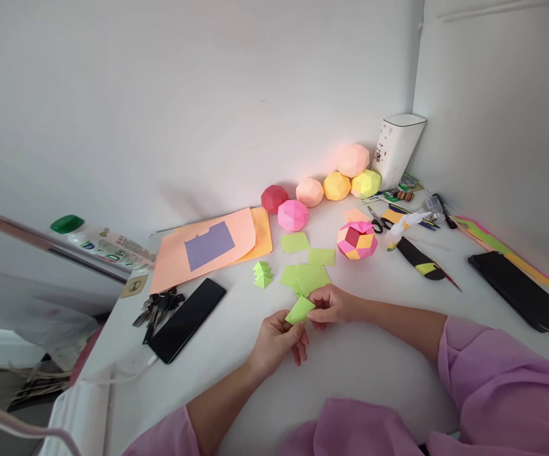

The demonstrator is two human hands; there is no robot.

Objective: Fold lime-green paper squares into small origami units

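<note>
Between my two hands is a small green paper piece [299, 310], raised above the white table [340, 373]. My left hand [278, 342] pinches its lower left side with thumb and fingers. At the upper right edge, my right hand [332, 305] grips the same piece. Just beyond lie several flat green paper rectangles [313, 278], some overlapping. A short stack of folded green pieces [262, 275] stands to their left. Farther right sits a multicoloured paper ball [356, 240] with an opening in its upper side.
Faceted paper balls [293, 215] line the wall. Left are orange paper sheets [174, 253], keys [157, 307], a black phone [189, 320] and a green-capped bottle [98, 240]. Right are scissors [377, 223], a glue bottle [396, 235], a cutter [419, 258] and a black case [521, 288].
</note>
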